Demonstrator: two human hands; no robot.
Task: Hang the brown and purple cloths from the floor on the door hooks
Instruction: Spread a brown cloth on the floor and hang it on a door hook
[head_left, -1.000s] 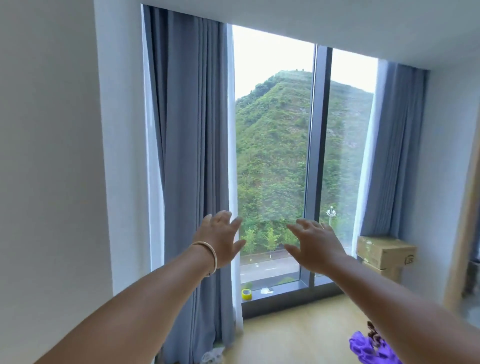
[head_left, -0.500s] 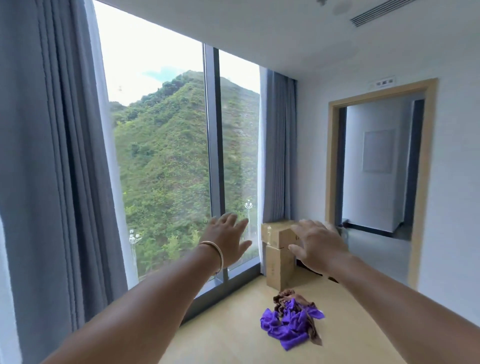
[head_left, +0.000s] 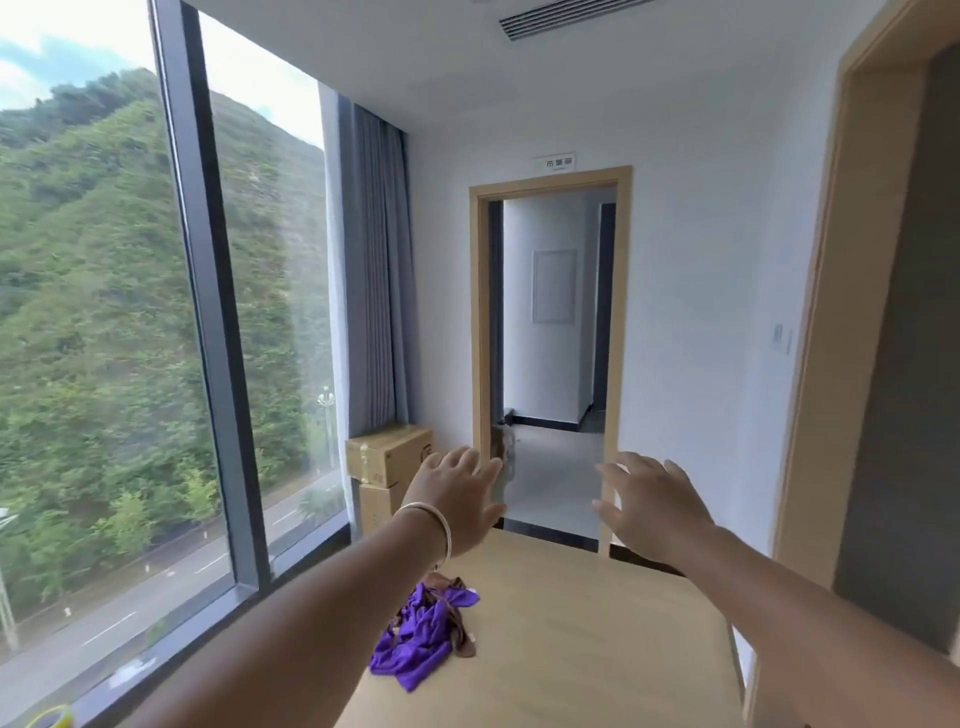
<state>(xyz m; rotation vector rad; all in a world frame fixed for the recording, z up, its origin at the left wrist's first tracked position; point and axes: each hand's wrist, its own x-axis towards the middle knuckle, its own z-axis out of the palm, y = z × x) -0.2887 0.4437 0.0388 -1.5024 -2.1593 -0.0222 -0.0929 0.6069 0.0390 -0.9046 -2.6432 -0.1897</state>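
Light wood floor (head_left: 571, 649); purple cloth (head_left: 415, 642) tangled with brown cloth (head_left: 460, 629). Left hand (head_left: 457, 499), right hand (head_left: 654, 504) outstretched, fingers spread, empty.

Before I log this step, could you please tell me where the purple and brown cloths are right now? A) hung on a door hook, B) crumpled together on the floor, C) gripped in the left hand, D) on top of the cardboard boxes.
B: the purple cloth and brown cloth lie heaped together on the floor, and both the left hand and right hand are held out, holding nothing.
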